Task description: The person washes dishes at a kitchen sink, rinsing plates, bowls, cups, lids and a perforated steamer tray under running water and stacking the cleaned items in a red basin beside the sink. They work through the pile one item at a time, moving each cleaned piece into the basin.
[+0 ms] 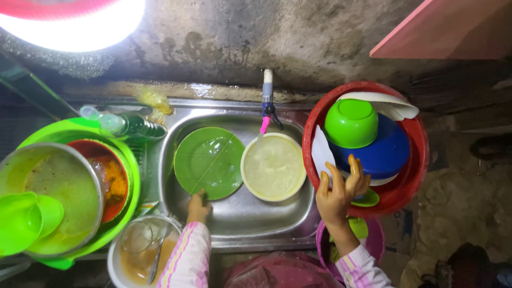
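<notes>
left hand [198, 207] sits at lower centre of the frame, inside the steel sink [277, 221], fingers closed on the lower rim of the green plate [209, 162]; the grip looks like a pinch on the edge, though the fingertips are partly hidden under the rim, so how firmly they clamp cannot be told. the plate lies directly above the hand in the frame, tilted against the left wall of the sink, a thin line running across its face from upper right to lower left. just right of it, touching or nearly so, sits a cream round bowl [273, 166] under the tap [267, 98]. right hand [340, 193] is at right of centre, raised at the near rim of the red basin [413, 176], fingers spread apart and slightly curled, holding nothing that shows; fingertips lie against or just over the stacked ware inside. up and right of those fingers: a blue bowl [389, 152], with a green bowl [351, 122] upturned on it, white plates [392, 106] behind. a small green piece [367, 199] lies just under the right palm. the left hand is nearer to the plate; the right is nearer to the basin. far left: a green tub [130, 176] of dirty pots, well apart from both hands.
</notes>
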A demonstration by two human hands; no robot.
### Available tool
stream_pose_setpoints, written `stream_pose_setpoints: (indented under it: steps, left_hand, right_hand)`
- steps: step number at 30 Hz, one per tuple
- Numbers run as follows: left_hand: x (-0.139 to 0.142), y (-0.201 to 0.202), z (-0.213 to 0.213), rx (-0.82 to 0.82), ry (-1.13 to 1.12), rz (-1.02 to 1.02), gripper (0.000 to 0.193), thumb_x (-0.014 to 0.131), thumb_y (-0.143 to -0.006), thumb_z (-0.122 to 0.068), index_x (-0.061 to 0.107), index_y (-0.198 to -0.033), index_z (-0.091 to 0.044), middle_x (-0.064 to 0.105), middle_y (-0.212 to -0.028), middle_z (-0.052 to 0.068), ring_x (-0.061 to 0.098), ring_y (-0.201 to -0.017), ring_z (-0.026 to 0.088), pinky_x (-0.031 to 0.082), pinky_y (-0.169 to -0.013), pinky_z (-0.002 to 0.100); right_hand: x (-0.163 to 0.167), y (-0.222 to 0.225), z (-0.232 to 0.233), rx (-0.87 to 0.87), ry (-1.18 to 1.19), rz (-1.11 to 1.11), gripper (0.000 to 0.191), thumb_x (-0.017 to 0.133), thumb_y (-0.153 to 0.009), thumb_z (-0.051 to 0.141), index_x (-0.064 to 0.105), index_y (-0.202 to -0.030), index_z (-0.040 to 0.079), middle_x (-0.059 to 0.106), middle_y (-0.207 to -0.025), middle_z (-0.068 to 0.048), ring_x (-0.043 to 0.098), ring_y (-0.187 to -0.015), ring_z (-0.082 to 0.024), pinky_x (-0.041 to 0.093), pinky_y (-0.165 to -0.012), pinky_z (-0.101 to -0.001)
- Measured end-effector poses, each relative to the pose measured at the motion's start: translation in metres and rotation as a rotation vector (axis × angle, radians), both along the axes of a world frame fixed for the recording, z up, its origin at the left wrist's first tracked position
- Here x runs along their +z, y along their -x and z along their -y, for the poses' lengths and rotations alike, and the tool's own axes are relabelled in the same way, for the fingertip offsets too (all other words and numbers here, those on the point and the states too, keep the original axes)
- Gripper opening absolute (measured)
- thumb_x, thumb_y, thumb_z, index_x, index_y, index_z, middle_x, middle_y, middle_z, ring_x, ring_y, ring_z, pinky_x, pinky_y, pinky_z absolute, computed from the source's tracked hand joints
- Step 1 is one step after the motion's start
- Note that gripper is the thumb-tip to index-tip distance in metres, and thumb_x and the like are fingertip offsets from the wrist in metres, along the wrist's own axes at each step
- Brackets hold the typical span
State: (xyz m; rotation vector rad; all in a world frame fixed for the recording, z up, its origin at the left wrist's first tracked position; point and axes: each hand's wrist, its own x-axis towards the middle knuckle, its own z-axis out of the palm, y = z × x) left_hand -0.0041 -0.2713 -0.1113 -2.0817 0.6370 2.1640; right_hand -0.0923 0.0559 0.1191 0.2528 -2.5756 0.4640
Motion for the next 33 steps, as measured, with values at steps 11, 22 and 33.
stream_pose_setpoints:
  steps: [11,22,33]
  left_hand:
    - [-0.013,0.007,0.005,-0.136,0.496,-0.237,0.046,0.071,-0.082,0.002,0.060,-0.127,-0.002,0.072,-0.116,0.015,0.070,-0.101,0.027,0.055,-0.089,0.038]
    - [0.038,0.050,0.018,-0.403,0.452,-0.374,0.058,0.059,-0.084,0.001,0.051,-0.140,-0.012,0.067,-0.114,0.011,0.066,-0.097,0.025,0.055,-0.081,0.039]
    - [0.068,0.036,-0.020,-1.188,1.491,-0.420,0.083,0.051,-0.076,0.011,0.050,-0.153,-0.019,0.051,-0.140,0.034,0.050,-0.128,0.047,0.042,-0.112,0.050]
  right_hand:
    - [-0.177,0.027,0.047,-0.032,0.628,0.965,0.028,0.063,-0.095,0.011,0.064,-0.122,0.004,0.060,-0.135,-0.017,0.060,-0.126,-0.035,0.047,-0.109,-0.0444]
    - [-0.173,0.029,0.165,0.492,1.831,1.733,0.044,0.051,-0.100,0.027,0.056,-0.137,0.003,0.059,-0.144,-0.013,0.055,-0.135,-0.029,0.041,-0.115,-0.0478]
    - [-0.207,0.044,0.098,0.034,2.040,1.747,0.047,0.051,-0.103,0.040,0.060,-0.130,0.003,0.065,-0.127,-0.016,0.061,-0.116,-0.031,0.047,-0.102,-0.0481]
